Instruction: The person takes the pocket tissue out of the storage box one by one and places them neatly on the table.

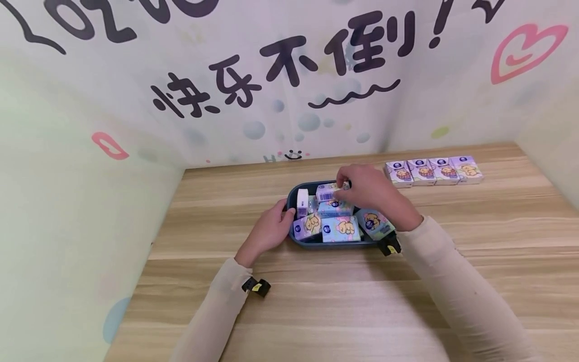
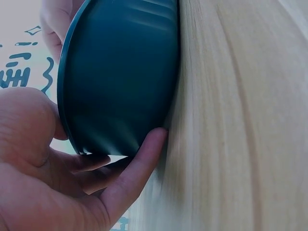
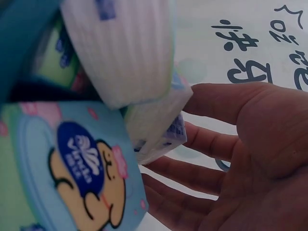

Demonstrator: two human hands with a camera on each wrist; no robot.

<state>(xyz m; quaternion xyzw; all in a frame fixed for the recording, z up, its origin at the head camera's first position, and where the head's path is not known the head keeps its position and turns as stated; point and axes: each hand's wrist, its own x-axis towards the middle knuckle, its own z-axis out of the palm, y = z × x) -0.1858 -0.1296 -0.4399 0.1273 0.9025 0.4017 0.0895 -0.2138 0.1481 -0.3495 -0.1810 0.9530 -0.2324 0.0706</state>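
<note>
"Resting on the wood-grained table (image 1: 353, 306), what is being gripped?"

"A smooth, round-cornered, dark blue-green basket (image 2: 115, 77); its left end is being grasped by the left hand (image 1: 271, 227), with the thumb at the rim."

"Is the work being finished?"

"Only partly, by the look of it. Four packs (image 1: 423, 172) are being shown in a neat row at the table's back right, while at least six more (image 1: 341, 230) are being held loosely, at mixed angles, in the basket and seem left to sort."

"And the right hand (image 1: 367, 187)?"

"A boxy, film-wrapped tissue pack (image 1: 324, 192) is being pinched by its fingers at the basket's back. Whether it is being lifted or lowered cannot be told."
</note>
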